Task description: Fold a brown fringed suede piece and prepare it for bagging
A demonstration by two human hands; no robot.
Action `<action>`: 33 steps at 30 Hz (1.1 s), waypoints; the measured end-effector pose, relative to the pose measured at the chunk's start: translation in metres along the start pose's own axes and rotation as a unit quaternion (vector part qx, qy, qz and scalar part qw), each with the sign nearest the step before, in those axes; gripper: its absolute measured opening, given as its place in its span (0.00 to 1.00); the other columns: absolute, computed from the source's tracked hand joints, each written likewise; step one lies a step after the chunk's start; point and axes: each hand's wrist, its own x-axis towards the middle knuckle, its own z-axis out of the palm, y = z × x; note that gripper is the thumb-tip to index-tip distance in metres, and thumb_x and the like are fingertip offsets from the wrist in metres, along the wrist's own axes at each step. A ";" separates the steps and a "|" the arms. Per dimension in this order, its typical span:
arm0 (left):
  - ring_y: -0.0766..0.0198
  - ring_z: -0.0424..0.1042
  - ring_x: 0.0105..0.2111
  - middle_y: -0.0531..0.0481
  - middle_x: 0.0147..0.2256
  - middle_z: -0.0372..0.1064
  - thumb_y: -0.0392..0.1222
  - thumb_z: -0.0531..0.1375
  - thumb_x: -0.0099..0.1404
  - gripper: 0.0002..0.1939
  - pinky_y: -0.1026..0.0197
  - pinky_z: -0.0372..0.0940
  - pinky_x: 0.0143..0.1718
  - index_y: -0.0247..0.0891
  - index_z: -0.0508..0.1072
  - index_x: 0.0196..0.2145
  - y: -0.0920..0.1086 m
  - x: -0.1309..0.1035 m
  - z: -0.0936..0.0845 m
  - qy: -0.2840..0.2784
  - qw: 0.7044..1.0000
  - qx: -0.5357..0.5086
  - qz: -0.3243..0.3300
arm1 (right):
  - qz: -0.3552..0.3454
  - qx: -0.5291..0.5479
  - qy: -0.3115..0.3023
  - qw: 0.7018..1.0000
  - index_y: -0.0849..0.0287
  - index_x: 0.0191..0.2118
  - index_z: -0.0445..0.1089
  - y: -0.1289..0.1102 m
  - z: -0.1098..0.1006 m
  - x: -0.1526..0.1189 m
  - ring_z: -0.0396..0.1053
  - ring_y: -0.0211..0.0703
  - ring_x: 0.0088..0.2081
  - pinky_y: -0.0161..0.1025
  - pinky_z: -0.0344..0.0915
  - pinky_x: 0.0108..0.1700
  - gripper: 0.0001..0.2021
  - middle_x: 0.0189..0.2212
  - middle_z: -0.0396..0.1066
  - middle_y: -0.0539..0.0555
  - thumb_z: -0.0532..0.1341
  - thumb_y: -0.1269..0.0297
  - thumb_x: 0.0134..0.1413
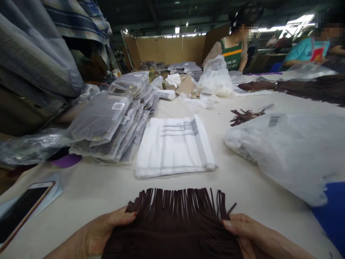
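The brown cloth (172, 233) is at the near edge of the tabletop (88, 212), in the low middle of the view, and its long fringe points away from the person. The left hand (111, 225) has its grip on the left side of this cloth, with the thumb lying on top near the fringe. The right hand (249, 230) has its grip on the right side, and there the thumb presses on the strips of the fringe. Both grips are narrow, with the cloth between thumb and fingers. Some strips at the right end are bent and stand apart from the others.

Just beyond the fringe there lies a folded white packet (175, 147) with dark printed lines. To the left of it, a pile of clear bags (99, 111) with grey content is leaning, and some bags carry a barcode label. Nearer on the left, a phone (27, 205) lies with a dark screen. On the right there is a large white plastic bag (296, 144), and a small brown fringed piece (245, 117) is just behind it. Farther back stand a person in a green apron (231, 54) and a person in a light blue shirt (304, 50).
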 end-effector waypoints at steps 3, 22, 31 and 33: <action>0.47 0.64 0.49 0.40 0.45 0.69 0.49 0.63 0.48 0.28 0.49 0.56 0.52 0.33 0.69 0.46 0.006 0.010 -0.003 -0.034 0.999 0.023 -0.019 | 0.001 0.064 -0.068 0.996 0.66 0.39 0.72 -0.004 0.007 0.021 0.70 0.46 0.43 0.44 0.57 0.54 0.14 0.36 0.74 0.59 0.61 0.61 0.50; 0.52 0.60 0.54 0.51 0.54 0.62 0.40 0.58 0.58 0.24 0.51 0.52 0.57 0.44 0.64 0.53 0.001 -0.007 0.048 -0.062 0.822 0.548 0.141 | -0.217 -0.617 -0.066 0.753 0.55 0.55 0.62 -0.004 0.062 0.017 0.61 0.43 0.53 0.42 0.53 0.57 0.20 0.51 0.66 0.55 0.54 0.68 0.55; 0.50 0.48 0.59 0.43 0.58 0.49 0.47 0.53 0.63 0.28 0.43 0.43 0.59 0.45 0.51 0.59 -0.079 -0.041 0.064 -0.039 0.621 0.733 0.273 | -0.423 -0.783 -0.063 0.452 0.56 0.60 0.52 0.082 0.044 -0.001 0.45 0.41 0.61 0.45 0.43 0.60 0.23 0.57 0.57 0.54 0.53 0.69 0.59; 0.51 0.52 0.58 0.43 0.56 0.54 0.47 0.51 0.64 0.26 0.44 0.46 0.58 0.45 0.53 0.58 -0.098 -0.050 0.066 -0.023 0.603 0.734 0.313 | -0.431 -0.784 -0.076 0.439 0.55 0.58 0.56 0.094 0.044 -0.013 0.50 0.39 0.59 0.45 0.42 0.61 0.20 0.53 0.63 0.51 0.52 0.70 0.60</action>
